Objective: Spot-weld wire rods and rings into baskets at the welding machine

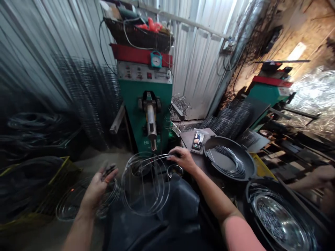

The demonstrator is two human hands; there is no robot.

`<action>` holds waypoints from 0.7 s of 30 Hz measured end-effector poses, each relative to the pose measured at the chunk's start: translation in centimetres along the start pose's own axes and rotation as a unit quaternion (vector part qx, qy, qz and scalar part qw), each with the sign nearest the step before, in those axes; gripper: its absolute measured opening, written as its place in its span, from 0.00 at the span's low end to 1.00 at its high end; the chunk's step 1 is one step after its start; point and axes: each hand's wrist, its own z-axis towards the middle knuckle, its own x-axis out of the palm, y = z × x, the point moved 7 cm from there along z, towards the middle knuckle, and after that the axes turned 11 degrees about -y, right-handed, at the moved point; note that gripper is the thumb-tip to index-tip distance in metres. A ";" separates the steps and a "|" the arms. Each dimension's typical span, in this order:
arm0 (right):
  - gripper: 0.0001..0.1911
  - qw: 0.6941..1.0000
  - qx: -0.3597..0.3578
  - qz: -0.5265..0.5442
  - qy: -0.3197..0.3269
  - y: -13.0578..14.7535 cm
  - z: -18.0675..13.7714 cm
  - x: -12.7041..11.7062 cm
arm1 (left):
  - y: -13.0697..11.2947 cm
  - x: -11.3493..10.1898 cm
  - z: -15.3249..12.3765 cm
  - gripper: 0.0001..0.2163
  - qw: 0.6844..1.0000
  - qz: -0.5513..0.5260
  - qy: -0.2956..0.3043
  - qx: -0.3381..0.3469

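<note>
My right hand [181,158] is closed on the upper rim of a round wire frame [145,213], which has thin rings and several straight wires across it. The frame stands tilted above my dark apron [183,198], its top close beneath the electrode tip [154,144] of the green machine [131,99]. Whether it touches the tip I cannot tell. To the left of the frame, my left hand [96,188] is raised, with fingers bent and dark at the tips; motion smears them. Behind that hand lie more round wire pieces [64,209]. A small round bowl [175,170] sits below my right hand.
A black pan [230,141] of wire rings and a phone [198,140] are at the right. Nearer, a metal bowl [280,223] holds small wire pieces. A yellow crate [56,177] stands left. Another person's arm [309,179] shows at the right edge.
</note>
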 end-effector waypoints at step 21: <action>0.13 0.963 0.061 -0.237 0.109 -7.8 0.4 5.3 | 1.0 9.0 1.7 0.21 0.977 0.073 0.178 -0.087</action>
